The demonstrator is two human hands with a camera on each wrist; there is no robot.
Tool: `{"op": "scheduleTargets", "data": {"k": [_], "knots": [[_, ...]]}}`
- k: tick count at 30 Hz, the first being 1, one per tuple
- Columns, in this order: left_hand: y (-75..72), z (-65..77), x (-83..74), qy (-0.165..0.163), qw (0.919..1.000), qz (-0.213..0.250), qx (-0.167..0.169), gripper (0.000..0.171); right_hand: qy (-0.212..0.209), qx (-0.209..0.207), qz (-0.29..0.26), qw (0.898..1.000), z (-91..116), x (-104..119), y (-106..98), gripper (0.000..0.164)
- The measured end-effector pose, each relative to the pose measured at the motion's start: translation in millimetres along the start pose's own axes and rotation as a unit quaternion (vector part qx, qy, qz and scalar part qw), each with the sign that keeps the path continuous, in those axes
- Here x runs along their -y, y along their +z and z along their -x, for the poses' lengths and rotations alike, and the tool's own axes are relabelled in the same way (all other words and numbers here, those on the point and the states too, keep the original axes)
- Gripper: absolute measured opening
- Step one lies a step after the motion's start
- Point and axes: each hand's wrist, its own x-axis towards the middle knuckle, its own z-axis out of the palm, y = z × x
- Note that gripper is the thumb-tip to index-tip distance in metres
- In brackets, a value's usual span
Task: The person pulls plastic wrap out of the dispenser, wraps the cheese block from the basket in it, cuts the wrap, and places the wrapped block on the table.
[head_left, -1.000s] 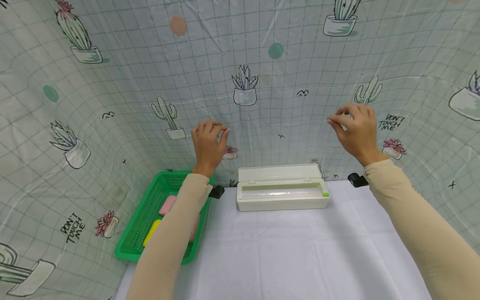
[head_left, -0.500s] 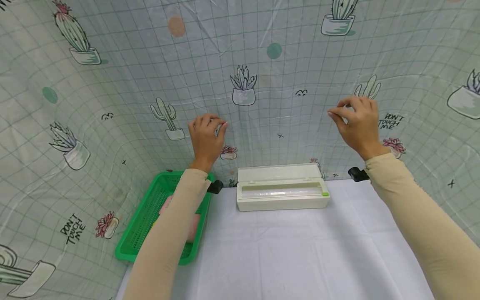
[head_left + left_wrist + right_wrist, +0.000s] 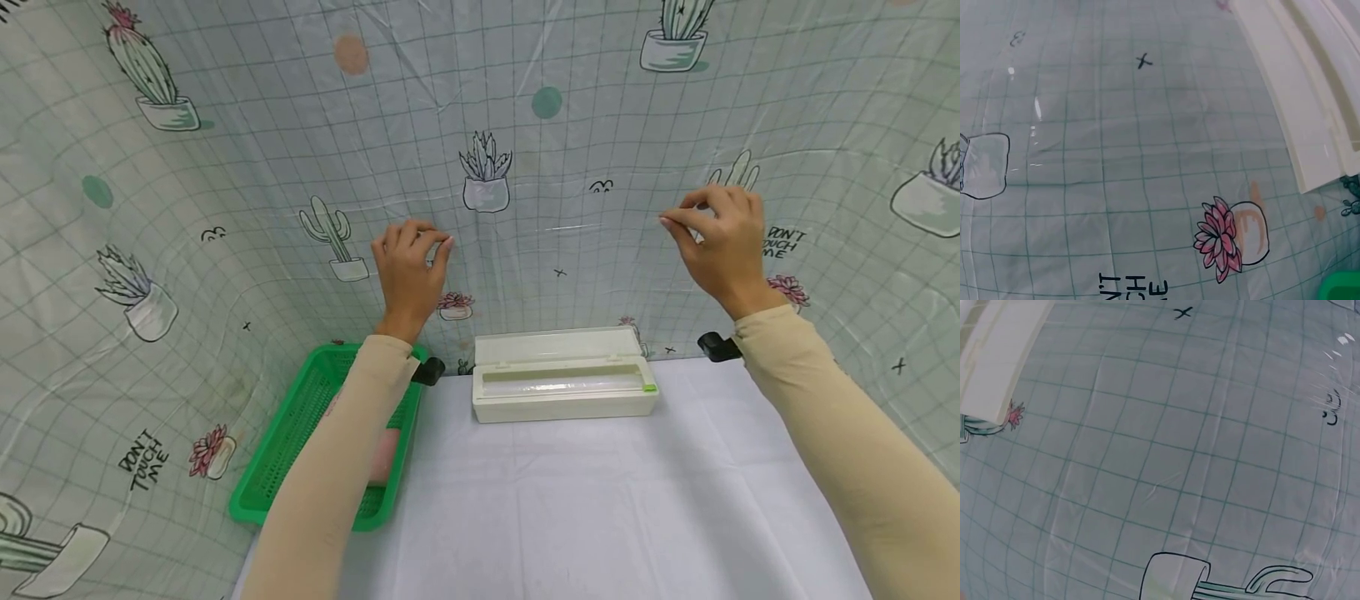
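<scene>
- Lifts left hand (image 3: 411,271) and right hand (image 3: 723,246) slightly higher — well apart, pinching.
- Apparently holds transparent film (image 3: 564,227) between, judging by glints.
- Likely keeps it clear of open white box (image 3: 566,407) on tabletop (image 3: 540,500).

Wearer's left sleeve (image 3: 322,492) and right sleeve (image 3: 825,425) were long, plain beige, close-fitting, faintly creased toward the cuffs. A small, dark, rounded device sat at each wrist: left device (image 3: 428,372), right device (image 3: 718,347).
</scene>
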Motion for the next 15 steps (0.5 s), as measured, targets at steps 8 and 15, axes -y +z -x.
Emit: {"op": "scheduleTargets", "data": {"k": [8,15], "knots": [[-12.2,13.6,-8.3,0.014,0.9993,0.030,-0.017,0.017,0.017,-0.046,-0.038,0.998,13,14,-8,0.005],[-25.4,51.0,-16.4,0.042,0.9966,0.066,-0.027,0.007,0.004,-0.054,-0.075,0.996,47,33,-27,0.043]]}}
